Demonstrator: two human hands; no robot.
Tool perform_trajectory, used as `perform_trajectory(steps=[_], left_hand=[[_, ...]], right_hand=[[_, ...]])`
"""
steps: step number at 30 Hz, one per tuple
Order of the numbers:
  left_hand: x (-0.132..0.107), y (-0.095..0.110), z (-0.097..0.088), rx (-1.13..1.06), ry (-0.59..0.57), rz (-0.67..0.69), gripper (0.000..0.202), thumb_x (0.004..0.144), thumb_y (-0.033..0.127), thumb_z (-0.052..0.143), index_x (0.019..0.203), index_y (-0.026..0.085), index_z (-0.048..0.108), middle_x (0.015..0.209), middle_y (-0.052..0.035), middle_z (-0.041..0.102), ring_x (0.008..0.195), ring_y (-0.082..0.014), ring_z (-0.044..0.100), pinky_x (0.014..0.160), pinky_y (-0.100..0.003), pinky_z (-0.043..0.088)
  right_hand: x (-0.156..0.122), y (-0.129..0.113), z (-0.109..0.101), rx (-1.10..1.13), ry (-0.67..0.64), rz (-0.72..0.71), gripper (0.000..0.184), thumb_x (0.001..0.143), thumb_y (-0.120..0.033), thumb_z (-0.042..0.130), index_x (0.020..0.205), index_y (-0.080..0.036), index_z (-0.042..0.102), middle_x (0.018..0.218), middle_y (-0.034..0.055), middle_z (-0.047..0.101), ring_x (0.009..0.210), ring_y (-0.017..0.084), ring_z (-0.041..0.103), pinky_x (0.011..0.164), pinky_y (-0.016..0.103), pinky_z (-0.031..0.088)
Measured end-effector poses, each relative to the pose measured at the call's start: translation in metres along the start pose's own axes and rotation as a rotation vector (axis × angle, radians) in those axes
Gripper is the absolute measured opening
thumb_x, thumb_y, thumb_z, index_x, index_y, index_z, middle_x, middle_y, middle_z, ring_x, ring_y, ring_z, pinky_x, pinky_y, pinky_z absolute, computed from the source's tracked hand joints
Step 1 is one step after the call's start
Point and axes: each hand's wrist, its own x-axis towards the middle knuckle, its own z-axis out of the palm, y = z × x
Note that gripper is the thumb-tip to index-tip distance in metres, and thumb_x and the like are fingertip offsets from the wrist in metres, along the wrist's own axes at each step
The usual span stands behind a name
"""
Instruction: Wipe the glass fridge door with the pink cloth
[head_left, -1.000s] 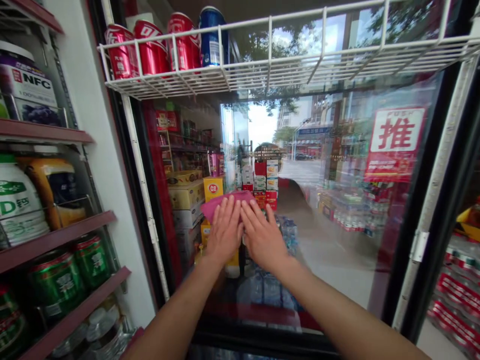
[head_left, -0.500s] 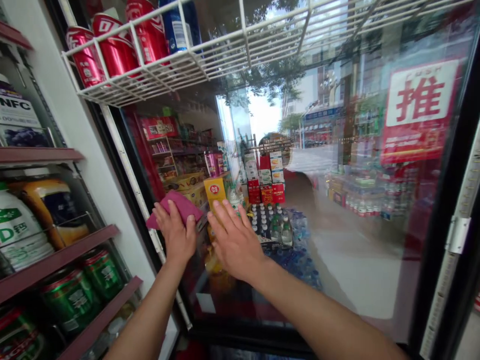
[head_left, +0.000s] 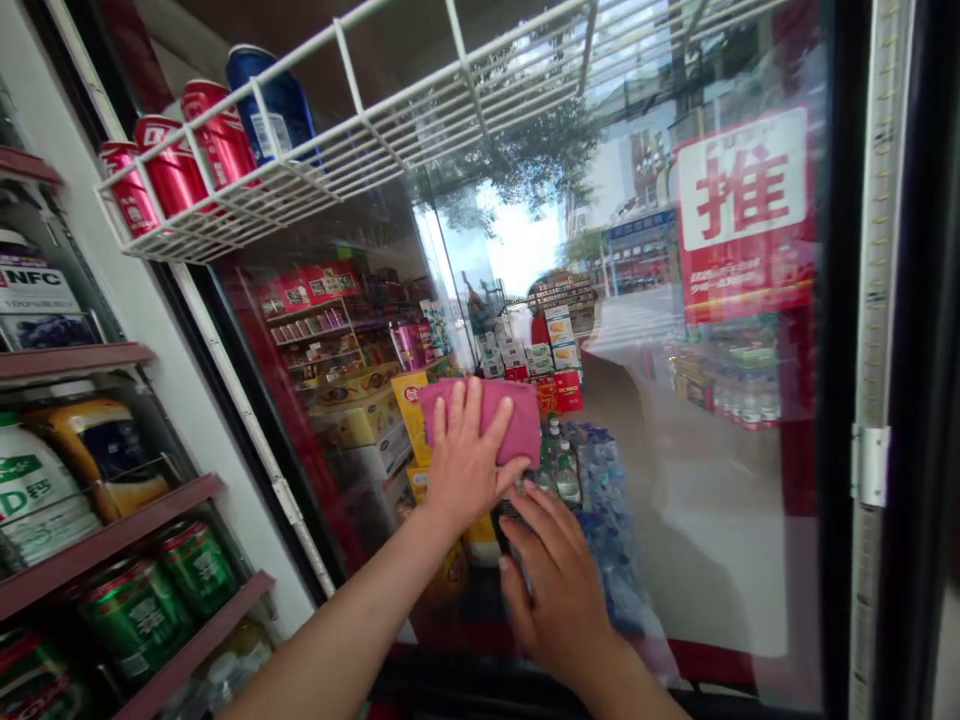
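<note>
My left hand (head_left: 469, 455) holds a pink cloth (head_left: 521, 425) pressed flat against the glass door (head_left: 705, 520), its fingers spread over the cloth. Just below and to the right is my right hand (head_left: 559, 585), open and holding nothing, with its fingers apart and slightly bent. Its fingertips come close to my left thumb; whether they touch the thumb or the glass I cannot tell. A red and white push sign (head_left: 742, 210) is on the right part of the glass.
A white wire rack (head_left: 360, 120) with red cans (head_left: 176, 165) and a blue can (head_left: 270, 105) crosses above my hands. At left, shelves (head_left: 112, 540) hold bottles and green cans (head_left: 139, 610). A metal rail (head_left: 870, 460) runs down the right side.
My left hand has slid the pink cloth rightward across the glass, from near the left frame to the middle. My right hand has moved right and lower. The view has shifted slightly.
</note>
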Motion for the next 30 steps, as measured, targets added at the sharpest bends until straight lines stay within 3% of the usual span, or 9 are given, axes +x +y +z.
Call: perform_trajectory(steps=[3, 6, 9, 12, 16, 20, 25, 27, 30], left_hand=[[0.009, 0.002, -0.002, -0.003, -0.022, 0.157, 0.080, 0.099, 0.068, 0.065, 0.164, 0.022, 0.051, 0.184, -0.0161, 0.003, 0.173, -0.0321, -0.004, 0.139, -0.055, 0.004], [0.003, -0.032, -0.006, 0.032, -0.011, 0.116, 0.083, 0.102, 0.070, 0.059, 0.165, 0.017, 0.049, 0.182, -0.0218, 0.011, 0.173, -0.0328, -0.001, 0.138, -0.057, 0.006], [-0.008, -0.083, -0.013, 0.042, 0.095, -0.253, 0.095, 0.107, 0.068, 0.048, 0.173, 0.002, 0.031, 0.180, -0.0312, 0.003, 0.171, -0.0437, 0.001, 0.135, -0.066, 0.009], [-0.013, -0.117, -0.018, 0.031, 0.182, -0.615, 0.100, 0.110, 0.068, 0.033, 0.174, -0.007, 0.017, 0.179, -0.0334, 0.003, 0.169, -0.0478, 0.003, 0.137, -0.063, 0.008], [-0.001, -0.105, -0.018, 0.025, 0.217, -0.742, 0.101, 0.111, 0.070, 0.027, 0.174, -0.009, 0.015, 0.177, -0.0379, 0.004, 0.170, -0.0472, 0.001, 0.136, -0.064, 0.007], [0.025, -0.049, -0.012, 0.014, 0.161, -0.512, 0.101, 0.109, 0.070, 0.038, 0.176, -0.002, 0.016, 0.179, -0.0343, -0.001, 0.170, -0.0451, -0.002, 0.136, -0.063, 0.005], [0.047, 0.023, -0.006, 0.044, 0.084, -0.029, 0.095, 0.107, 0.068, 0.049, 0.176, 0.007, 0.027, 0.180, -0.0305, -0.003, 0.171, -0.0434, -0.007, 0.134, -0.068, 0.005], [0.045, 0.038, -0.004, 0.040, -0.037, 0.220, 0.093, 0.103, 0.070, 0.058, 0.175, 0.015, 0.035, 0.182, -0.0227, -0.005, 0.171, -0.0384, -0.010, 0.136, -0.063, 0.003], [0.040, 0.035, -0.005, 0.026, -0.116, 0.499, 0.089, 0.096, 0.074, 0.066, 0.168, 0.024, 0.049, 0.182, -0.0155, 0.015, 0.173, -0.0286, -0.005, 0.139, -0.054, 0.002]], right_hand=[[0.001, 0.007, -0.017, 0.035, 0.017, -0.043, 0.040, 0.098, -0.007, 0.060, 0.138, -0.008, 0.061, 0.156, 0.0174, 0.056, 0.158, 0.032, 0.041, 0.129, 0.054, 0.037], [-0.010, 0.015, -0.034, 0.038, 0.007, -0.039, 0.039, 0.098, -0.007, 0.060, 0.137, -0.007, 0.062, 0.159, 0.0178, 0.054, 0.157, 0.034, 0.041, 0.129, 0.055, 0.036], [-0.025, 0.021, -0.047, 0.039, 0.032, 0.037, 0.039, 0.097, -0.004, 0.059, 0.136, -0.006, 0.063, 0.159, 0.0188, 0.054, 0.157, 0.035, 0.042, 0.127, 0.056, 0.037], [-0.028, 0.023, -0.053, 0.061, 0.065, 0.064, 0.038, 0.097, -0.005, 0.061, 0.135, -0.006, 0.063, 0.156, 0.0193, 0.056, 0.155, 0.036, 0.045, 0.125, 0.058, 0.040], [-0.018, 0.021, -0.051, 0.084, 0.116, 0.144, 0.037, 0.099, -0.009, 0.062, 0.136, -0.009, 0.063, 0.155, 0.0183, 0.058, 0.156, 0.034, 0.045, 0.126, 0.057, 0.041], [-0.011, 0.012, -0.044, 0.139, 0.093, 0.183, 0.033, 0.100, -0.011, 0.061, 0.133, -0.010, 0.063, 0.149, 0.0155, 0.062, 0.151, 0.029, 0.048, 0.129, 0.051, 0.038], [-0.016, -0.001, -0.032, 0.224, -0.098, 0.235, 0.023, 0.101, -0.015, 0.059, 0.122, -0.014, 0.066, 0.126, 0.0080, 0.070, 0.121, 0.023, 0.061, 0.118, 0.045, 0.044], [-0.021, -0.004, -0.028, 0.243, -0.202, 0.253, 0.016, 0.100, -0.015, 0.059, 0.115, -0.015, 0.067, 0.117, 0.0067, 0.071, 0.111, 0.024, 0.063, 0.111, 0.046, 0.048], [-0.027, -0.004, -0.024, 0.246, -0.286, 0.258, 0.011, 0.101, -0.015, 0.060, 0.108, -0.016, 0.068, 0.111, 0.0059, 0.071, 0.104, 0.024, 0.063, 0.104, 0.047, 0.050]])
